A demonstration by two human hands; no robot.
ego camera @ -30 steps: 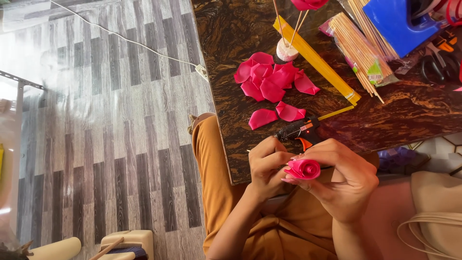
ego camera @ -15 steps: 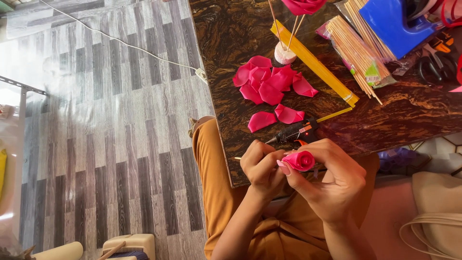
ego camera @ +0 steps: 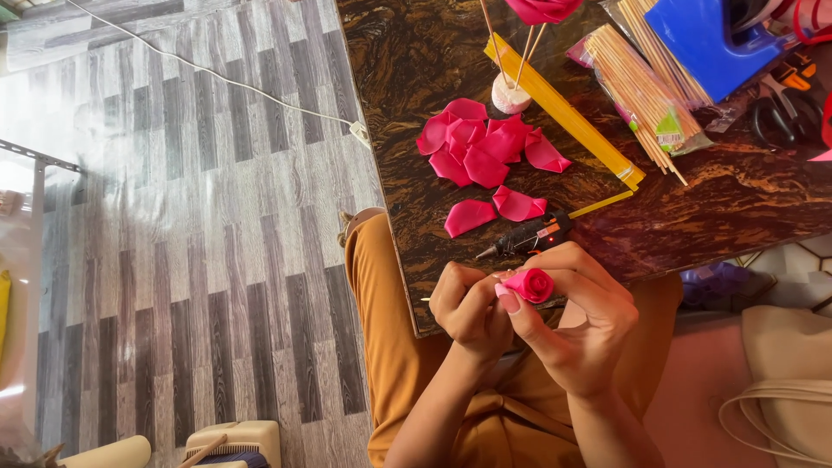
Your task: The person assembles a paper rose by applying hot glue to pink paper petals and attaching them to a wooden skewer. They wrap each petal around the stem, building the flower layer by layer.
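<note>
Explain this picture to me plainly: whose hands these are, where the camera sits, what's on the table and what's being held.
There is no machine here. A camera worn on a person's head looks down at their own two bare hands. The left hand and right hand together pinch a small pink rolled rose bud at the edge of a dark marbled table. On the table lie loose pink petals, a black glue gun, a long yellow strip, a bundle of wooden sticks, black scissors and a blue object. The person wears mustard-coloured trousers.
</note>
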